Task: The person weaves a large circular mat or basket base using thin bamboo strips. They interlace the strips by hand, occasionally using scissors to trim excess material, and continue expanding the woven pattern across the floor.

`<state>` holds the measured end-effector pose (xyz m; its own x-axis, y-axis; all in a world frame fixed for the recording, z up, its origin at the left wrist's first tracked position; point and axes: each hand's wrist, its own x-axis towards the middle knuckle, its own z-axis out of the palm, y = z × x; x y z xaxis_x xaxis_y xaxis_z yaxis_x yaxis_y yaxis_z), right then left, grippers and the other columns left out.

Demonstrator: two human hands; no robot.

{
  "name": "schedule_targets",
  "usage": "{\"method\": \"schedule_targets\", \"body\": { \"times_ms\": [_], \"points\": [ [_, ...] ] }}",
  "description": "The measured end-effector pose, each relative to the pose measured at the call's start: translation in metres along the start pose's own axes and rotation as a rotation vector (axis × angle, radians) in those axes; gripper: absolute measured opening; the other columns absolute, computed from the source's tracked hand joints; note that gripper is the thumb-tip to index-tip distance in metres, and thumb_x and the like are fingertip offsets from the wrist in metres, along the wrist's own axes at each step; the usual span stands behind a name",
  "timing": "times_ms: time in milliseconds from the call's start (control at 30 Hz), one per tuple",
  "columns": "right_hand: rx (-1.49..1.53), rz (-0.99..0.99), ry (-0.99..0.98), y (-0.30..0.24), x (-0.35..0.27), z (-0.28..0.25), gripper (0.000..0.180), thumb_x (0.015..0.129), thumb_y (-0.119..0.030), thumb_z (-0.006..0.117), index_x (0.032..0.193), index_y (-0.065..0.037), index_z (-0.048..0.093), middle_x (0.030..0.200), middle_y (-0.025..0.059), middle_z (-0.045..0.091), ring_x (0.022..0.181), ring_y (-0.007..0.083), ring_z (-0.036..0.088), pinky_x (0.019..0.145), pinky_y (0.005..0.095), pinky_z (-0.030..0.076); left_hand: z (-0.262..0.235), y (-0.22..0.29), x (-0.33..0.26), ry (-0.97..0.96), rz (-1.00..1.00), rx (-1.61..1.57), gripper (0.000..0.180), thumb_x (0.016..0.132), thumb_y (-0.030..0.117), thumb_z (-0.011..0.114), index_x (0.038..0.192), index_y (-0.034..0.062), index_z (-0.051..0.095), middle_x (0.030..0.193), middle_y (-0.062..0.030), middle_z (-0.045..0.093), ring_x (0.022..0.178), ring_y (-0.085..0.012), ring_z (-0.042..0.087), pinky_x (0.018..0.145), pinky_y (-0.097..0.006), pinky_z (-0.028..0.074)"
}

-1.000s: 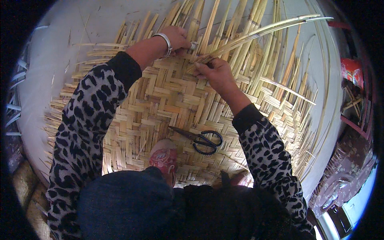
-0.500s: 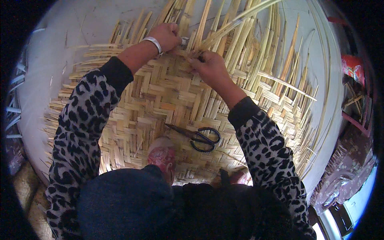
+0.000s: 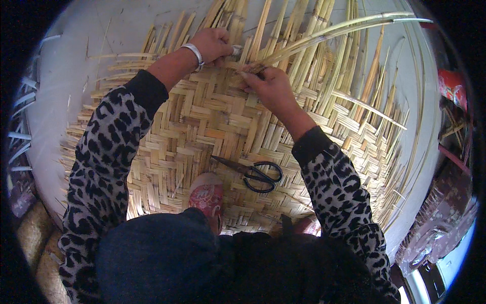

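The fingers of the right hand [image 3: 273, 88] pinch the base of a few long pale strips [image 3: 334, 33], which rise off the weave and arch away to the upper right. The left hand [image 3: 215, 45] lies just beside it, fingers curled down and pressing on the far edge of the woven mat [image 3: 202, 126]; whether they grip a strip there, I cannot tell. A silver bangle [image 3: 195, 53] circles the left wrist. The mat lies flat on the pale floor [image 3: 76, 66], loose strip ends fanning out beyond both hands. Black scissors [image 3: 255, 175] rest on the mat nearer the person, beside a red patterned shoe [image 3: 207, 195].
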<state>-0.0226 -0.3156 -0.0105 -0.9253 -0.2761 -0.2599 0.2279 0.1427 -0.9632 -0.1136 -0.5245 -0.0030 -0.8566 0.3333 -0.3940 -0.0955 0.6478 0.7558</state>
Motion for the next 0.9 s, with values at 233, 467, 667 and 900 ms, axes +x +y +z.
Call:
{"method": "schedule_targets", "body": {
  "times_ms": [233,467,667,900],
  "points": [
    [-0.049,-0.076,0.006,0.005,-0.002,0.0,0.028,0.087,-0.026,0.067,0.091,0.001,0.071,0.076,0.0126,0.069,0.067,0.0182,0.067,0.065,0.0331,0.053,-0.001,0.009,-0.011,0.007,-0.125,-0.068,0.022,0.082,0.023,0.065,0.091,0.0037,0.06,0.073,-0.0068,0.066,0.054,-0.0169,0.063,0.051,-0.032,0.052],
    [-0.242,0.027,-0.13,-0.007,0.005,-0.006,0.025,0.09,-0.016,0.065,0.104,0.004,0.067,0.083,0.0065,0.07,0.076,0.0119,0.065,0.071,0.0263,0.053,-0.004,0.019,-0.015,0.043,-0.112,-0.089,0.021,0.079,0.021,0.067,0.087,0.0028,0.061,0.068,-0.0066,0.066,0.058,-0.016,0.067,0.049,-0.031,0.052],
    [-0.616,-0.078,-0.152,-0.028,0.01,-0.003,0.025,0.085,-0.022,0.067,0.095,0.002,0.067,0.077,0.0143,0.069,0.073,0.0225,0.068,0.069,0.0339,0.053,-0.002,0.005,-0.008,0.023,-0.075,-0.036,0.025,0.079,0.021,0.069,0.094,0.0023,0.062,0.076,-0.0074,0.068,0.06,-0.0155,0.067,0.051,-0.03,0.053],
    [-0.867,-0.284,-0.056,-0.04,0.018,0.008,0.03,0.08,-0.031,0.069,0.083,-0.002,0.068,0.08,0.0194,0.066,0.075,0.0395,0.064,0.069,0.0492,0.052,0.0,-0.005,-0.012,0.089,0.095,-0.057,0.034,0.081,0.016,0.066,0.111,0.0026,0.063,0.084,-0.0105,0.069,0.068,-0.0199,0.069,0.063,-0.032,0.056]
  ]
}}
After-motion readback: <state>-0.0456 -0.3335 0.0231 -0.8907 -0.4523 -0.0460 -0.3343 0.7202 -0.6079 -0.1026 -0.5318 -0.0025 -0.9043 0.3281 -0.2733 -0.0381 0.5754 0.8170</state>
